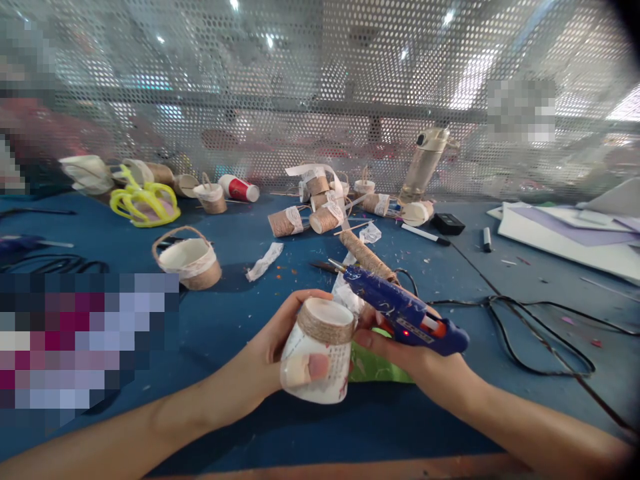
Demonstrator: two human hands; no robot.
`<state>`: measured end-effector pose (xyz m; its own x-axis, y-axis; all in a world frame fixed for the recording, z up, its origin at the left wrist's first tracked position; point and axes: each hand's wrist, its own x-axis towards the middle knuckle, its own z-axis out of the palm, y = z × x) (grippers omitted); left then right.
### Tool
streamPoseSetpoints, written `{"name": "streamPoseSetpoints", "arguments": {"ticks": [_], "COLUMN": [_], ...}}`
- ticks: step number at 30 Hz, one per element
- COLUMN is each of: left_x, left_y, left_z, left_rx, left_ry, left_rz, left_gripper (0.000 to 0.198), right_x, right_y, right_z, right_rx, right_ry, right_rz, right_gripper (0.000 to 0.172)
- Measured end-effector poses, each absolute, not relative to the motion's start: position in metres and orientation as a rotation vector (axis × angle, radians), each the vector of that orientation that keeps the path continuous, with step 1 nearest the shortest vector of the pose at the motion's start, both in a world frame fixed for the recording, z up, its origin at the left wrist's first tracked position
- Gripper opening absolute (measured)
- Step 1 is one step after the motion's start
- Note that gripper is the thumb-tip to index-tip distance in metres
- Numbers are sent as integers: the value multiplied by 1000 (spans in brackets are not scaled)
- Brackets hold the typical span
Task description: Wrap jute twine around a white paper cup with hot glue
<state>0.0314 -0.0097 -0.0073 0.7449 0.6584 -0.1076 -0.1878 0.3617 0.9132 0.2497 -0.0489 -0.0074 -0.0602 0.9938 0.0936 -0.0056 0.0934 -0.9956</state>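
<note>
My left hand (273, 350) is wrapped round a white paper cup (316, 360) whose rim is bound with brown jute twine. My right hand (400, 350) grips a blue hot glue gun (407, 312) with an orange trigger, its metal nozzle pointing up and left just past the cup's rim. Both hands are held close together above the blue table (240, 313). A green sheet (375, 367) lies under my right hand. A spool of jute twine (367, 259) lies just behind the glue gun.
A twine-wrapped cup basket with a handle (189, 260) stands to the left. Several more wrapped cups (313, 213), a yellow crown shape (145, 203), a red cup (240, 189) and a bottle (425, 163) sit near the perforated metal screen. The gun's black cord (525, 320) loops to the right. Purple and white sheets (570, 237) lie far right.
</note>
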Motion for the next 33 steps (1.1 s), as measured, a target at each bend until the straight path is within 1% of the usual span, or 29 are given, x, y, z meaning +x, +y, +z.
{"name": "streamPoseSetpoints", "arguments": {"ticks": [6,11,15,17,21,28,33], "left_x": [30,32,33,33,33,29,25], "left_y": [-9,-9,-6,-4,-2,-2,0], "left_z": [-7,-4,-5,-6,-9,-12,-11], "left_rx": [1093,1068,1128,1158,1149,1095,1132], "left_ry": [552,486,544,586,570,534,512], "left_rz": [558,483,480,478,521,628,650], "left_gripper": [62,58,58,58,61,57,57], "right_x": [249,249,249,248,248,245,241], "right_y": [-50,-50,-48,-48,-50,-49,-44], "right_z": [-9,-10,-11,-11,-12,-11,-7], "right_rx": [-1085,-1040,-1069,-1072,-1103,-1146,-1089], "right_ry": [-1250,-1199,-1220,-1239,-1275,-1318,-1353], "right_rz": [1231,1329,1227,1189,1144,1055,1077], "right_gripper": [21,22,27,25,16,17,14]}}
